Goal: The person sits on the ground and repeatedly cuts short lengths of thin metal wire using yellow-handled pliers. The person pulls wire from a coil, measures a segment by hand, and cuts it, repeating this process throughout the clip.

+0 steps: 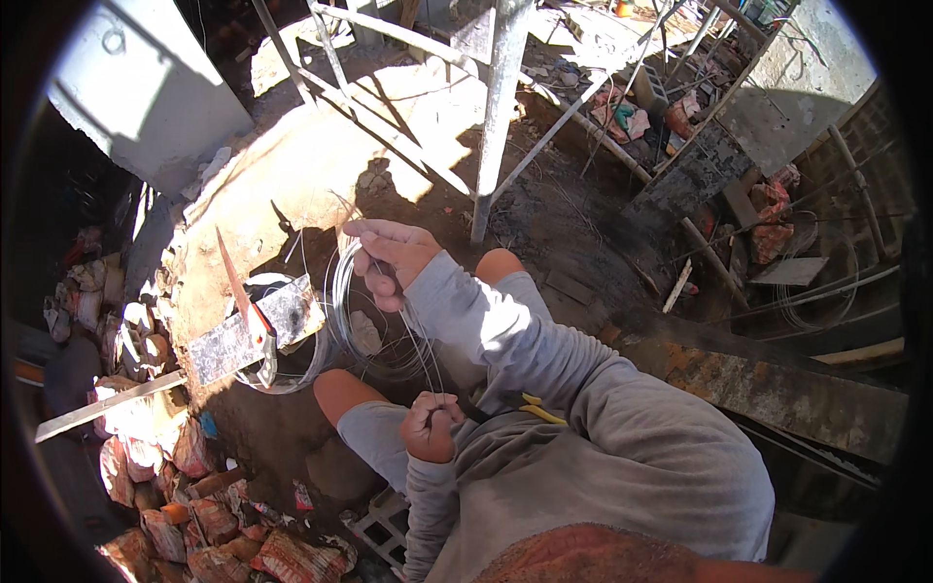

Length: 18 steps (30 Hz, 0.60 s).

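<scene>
My right hand (391, 262) is raised in the middle of the view, fingers curled on a coil of thin silver wire (344, 290). Lower down, my left hand (431, 426) grips thin wire running down from the coil. Yellow-handled pliers (539, 413) are at my waist, partly hidden. Left of the coil, a long orange tool (245, 291), apparently a saw, rests across a stained metal plate (214, 350) on top of a round object, partly covered, that I cannot make out clearly.
Metal scaffold poles (491, 146) stand ahead. A concrete column (151, 102) rises at upper left. Crumpled bags and rubble (209, 520) lie at lower left, beside a hollow block (377, 532). Boards (768, 398), loose wire (816, 291) and debris crowd the right.
</scene>
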Available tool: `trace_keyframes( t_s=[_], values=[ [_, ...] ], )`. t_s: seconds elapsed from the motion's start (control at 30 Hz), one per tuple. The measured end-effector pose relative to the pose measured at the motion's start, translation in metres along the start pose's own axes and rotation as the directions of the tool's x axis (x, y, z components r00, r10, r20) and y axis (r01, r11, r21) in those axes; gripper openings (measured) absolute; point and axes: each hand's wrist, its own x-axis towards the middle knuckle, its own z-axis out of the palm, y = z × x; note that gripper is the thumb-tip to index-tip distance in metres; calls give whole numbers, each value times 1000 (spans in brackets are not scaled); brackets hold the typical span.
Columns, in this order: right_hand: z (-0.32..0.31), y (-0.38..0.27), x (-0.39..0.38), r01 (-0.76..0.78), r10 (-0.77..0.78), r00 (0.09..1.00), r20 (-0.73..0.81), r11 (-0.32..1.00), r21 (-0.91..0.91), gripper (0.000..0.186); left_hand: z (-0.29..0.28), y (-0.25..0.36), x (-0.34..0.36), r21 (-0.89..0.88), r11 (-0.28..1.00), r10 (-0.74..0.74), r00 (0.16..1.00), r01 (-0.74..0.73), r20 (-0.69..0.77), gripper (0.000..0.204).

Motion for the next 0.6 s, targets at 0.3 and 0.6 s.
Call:
trace_keyframes(
  t_s=[0.3, 0.6],
  values=[
    [-19, -37, 3, 168, -167, 983, 72, 986, -7, 37, -7, 22, 10, 253, 949, 189, 982, -190, 29, 13],
    [-70, -31, -79, 187, -168, 979, 115, 966, -178, 29, 19, 38, 44, 100, 987, 124, 992, -122, -15, 17]
  ],
)
